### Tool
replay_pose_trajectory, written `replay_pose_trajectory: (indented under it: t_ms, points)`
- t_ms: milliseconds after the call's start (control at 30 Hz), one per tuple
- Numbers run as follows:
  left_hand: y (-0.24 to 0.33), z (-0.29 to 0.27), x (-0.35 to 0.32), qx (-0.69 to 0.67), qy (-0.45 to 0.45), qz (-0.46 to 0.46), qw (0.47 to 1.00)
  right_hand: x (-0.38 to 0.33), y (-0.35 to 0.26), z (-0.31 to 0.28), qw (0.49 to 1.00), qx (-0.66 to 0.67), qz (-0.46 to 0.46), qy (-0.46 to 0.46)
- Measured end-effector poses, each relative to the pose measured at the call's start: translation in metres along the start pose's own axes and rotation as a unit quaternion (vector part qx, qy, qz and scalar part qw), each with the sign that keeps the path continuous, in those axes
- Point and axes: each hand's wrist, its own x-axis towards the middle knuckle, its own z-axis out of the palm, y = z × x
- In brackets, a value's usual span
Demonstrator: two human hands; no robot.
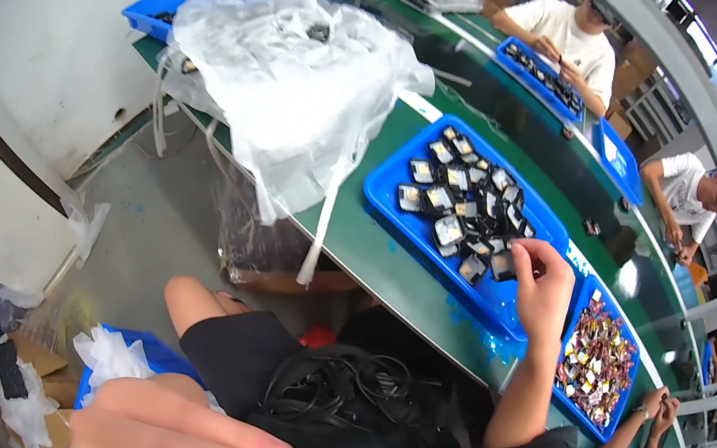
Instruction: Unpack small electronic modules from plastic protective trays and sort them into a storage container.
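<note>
My right hand [546,291] reaches over the near right side of a long blue tray [510,316]. Its fingers are curled, with the fingertips at the right end of a pile of small black square cases [448,230] that have pale, shiny faces. Whatever is pinched there, if anything, is hidden. Low in the picture and close to me, my left hand [178,432] is held over my lap with its fingers stretched toward the right. Nothing shows in it, though part of the hand is cut off by the lower edge.
A blue tray of small reddish and yellow wired parts [598,362] stands right of my right arm. White plastic sheeting [282,57] covers a heap at left on the green bench [306,224]. Beyond the dark green belt [596,184] other people handle small parts; another person's hands [654,410] are at right.
</note>
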Motion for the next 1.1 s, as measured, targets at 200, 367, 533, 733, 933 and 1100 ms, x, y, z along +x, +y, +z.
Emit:
replay_pose_trajectory:
  t_ms: [200, 367, 533, 733, 933, 1100]
  points:
    - [0.049, 0.002, 0.025, -0.027, 0.118, -0.061, 0.991, 0.031, 0.056, -0.016, 0.990, -0.139, -0.008, -0.005]
    - [0.063, -0.034, 0.011, 0.112, 0.092, -0.020, 0.989, 0.071, -0.021, 0.005, 0.974, -0.165, -0.152, -0.019]
    - [-0.079, -0.112, -0.016, 0.289, 0.396, -0.121, 0.863, 0.165, -0.126, 0.104, 0.899, 0.016, -0.370, -0.234]
    - [-0.247, -0.171, -0.105, 0.512, 0.136, -0.404, 0.746, 0.259, -0.144, 0.245, 0.883, -0.125, -0.388, -0.232]
    - [-0.280, -0.177, -0.097, 0.531, 0.081, -0.337, 0.773, 0.285, -0.144, 0.263, 0.880, -0.135, -0.364, -0.273]
    - [-0.286, -0.176, -0.096, 0.516, 0.051, -0.357, 0.777, 0.282, -0.150, 0.261, 0.890, -0.100, -0.366, -0.254]
